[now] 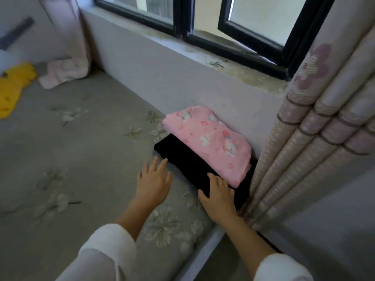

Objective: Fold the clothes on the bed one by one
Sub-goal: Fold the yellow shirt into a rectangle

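Note:
A folded pink garment (209, 140) with small cartoon prints lies on top of a folded black garment (188, 167), both against the wall under the window. My right hand (218, 196) lies flat with straight fingers on the near edge of the black garment. My left hand (153, 181) hovers or rests flat, fingers spread, on the grey flowered bed sheet (85, 159) just left of the black garment. A yellow garment (14, 86) and a crumpled pale pink garment (60, 73) lie at the far left of the bed.
A patterned curtain (316, 138) hangs in folds at the right, touching the stack. Above the wall runs a window sill (243, 72) with a black-framed window (253, 31). The bed's near edge (203, 252) drops off at the lower right.

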The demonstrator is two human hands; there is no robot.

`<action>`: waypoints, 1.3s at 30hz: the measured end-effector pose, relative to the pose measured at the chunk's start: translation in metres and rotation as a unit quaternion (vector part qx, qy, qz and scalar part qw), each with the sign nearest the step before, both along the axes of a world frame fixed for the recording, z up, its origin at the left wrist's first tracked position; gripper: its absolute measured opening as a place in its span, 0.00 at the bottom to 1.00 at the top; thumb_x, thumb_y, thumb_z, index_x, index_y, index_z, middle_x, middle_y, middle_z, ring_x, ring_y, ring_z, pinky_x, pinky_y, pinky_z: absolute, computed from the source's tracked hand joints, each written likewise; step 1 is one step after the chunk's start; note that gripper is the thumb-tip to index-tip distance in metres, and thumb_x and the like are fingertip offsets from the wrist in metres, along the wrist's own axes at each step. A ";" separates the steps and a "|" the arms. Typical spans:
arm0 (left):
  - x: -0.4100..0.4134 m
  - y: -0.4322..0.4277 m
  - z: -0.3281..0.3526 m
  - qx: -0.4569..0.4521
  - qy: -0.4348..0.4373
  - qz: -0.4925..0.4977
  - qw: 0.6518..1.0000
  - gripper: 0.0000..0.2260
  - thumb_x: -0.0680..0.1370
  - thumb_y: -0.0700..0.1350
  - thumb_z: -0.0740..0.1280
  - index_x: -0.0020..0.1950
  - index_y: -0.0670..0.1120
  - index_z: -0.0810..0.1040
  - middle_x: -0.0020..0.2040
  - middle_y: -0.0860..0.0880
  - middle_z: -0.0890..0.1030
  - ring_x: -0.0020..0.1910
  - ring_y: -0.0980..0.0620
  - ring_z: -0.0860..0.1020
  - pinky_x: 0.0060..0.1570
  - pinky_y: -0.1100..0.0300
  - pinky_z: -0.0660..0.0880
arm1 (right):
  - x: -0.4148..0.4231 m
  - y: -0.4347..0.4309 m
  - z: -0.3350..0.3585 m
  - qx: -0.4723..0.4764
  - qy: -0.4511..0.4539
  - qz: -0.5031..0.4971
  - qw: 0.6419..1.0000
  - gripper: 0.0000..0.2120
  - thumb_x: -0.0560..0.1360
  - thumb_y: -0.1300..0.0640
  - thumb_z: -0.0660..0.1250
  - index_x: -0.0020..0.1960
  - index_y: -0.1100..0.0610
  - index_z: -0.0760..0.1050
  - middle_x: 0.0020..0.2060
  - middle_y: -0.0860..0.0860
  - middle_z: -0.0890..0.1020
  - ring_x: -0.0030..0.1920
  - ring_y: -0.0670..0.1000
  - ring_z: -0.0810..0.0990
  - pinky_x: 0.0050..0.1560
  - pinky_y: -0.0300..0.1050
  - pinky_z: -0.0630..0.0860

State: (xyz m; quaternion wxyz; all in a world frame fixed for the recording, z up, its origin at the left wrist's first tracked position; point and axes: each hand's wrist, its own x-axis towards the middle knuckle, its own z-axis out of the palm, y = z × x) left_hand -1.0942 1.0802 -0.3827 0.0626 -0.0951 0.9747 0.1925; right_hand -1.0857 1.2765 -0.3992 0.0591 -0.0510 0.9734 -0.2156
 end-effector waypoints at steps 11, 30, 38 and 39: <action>0.339 -0.124 0.042 0.027 -0.028 0.220 0.975 0.22 0.82 0.52 0.52 0.76 0.49 0.60 0.76 0.46 0.63 0.74 0.43 0.59 0.71 0.48 0.59 | 0.242 -0.137 0.032 -0.018 -0.086 0.205 0.975 0.30 0.77 0.47 0.60 0.75 0.52 0.55 0.72 0.51 0.63 0.71 0.54 0.60 0.67 0.55 0.58; 0.852 -0.432 0.082 -0.012 -0.010 0.452 0.892 0.20 0.82 0.51 0.54 0.74 0.49 0.64 0.72 0.47 0.66 0.71 0.46 0.62 0.67 0.49 0.63 | 0.671 -0.535 0.057 0.010 -0.081 0.470 0.879 0.30 0.77 0.45 0.60 0.75 0.53 0.57 0.71 0.53 0.66 0.70 0.55 0.63 0.67 0.55 0.60; 0.944 -0.543 0.092 -0.034 0.001 0.477 0.878 0.20 0.82 0.51 0.54 0.73 0.49 0.64 0.72 0.47 0.67 0.70 0.46 0.62 0.67 0.48 0.63 | 0.762 -0.674 0.070 0.032 -0.058 0.522 0.851 0.29 0.77 0.45 0.61 0.74 0.53 0.58 0.71 0.53 0.66 0.70 0.56 0.63 0.67 0.56 0.60; 0.950 -0.557 0.091 -0.034 0.000 0.477 0.878 0.20 0.82 0.51 0.54 0.73 0.49 0.64 0.72 0.47 0.66 0.71 0.46 0.62 0.67 0.48 0.63 | 0.767 -0.690 0.068 0.031 -0.056 0.524 0.849 0.29 0.77 0.45 0.61 0.74 0.53 0.58 0.71 0.53 0.66 0.70 0.56 0.63 0.67 0.57 0.60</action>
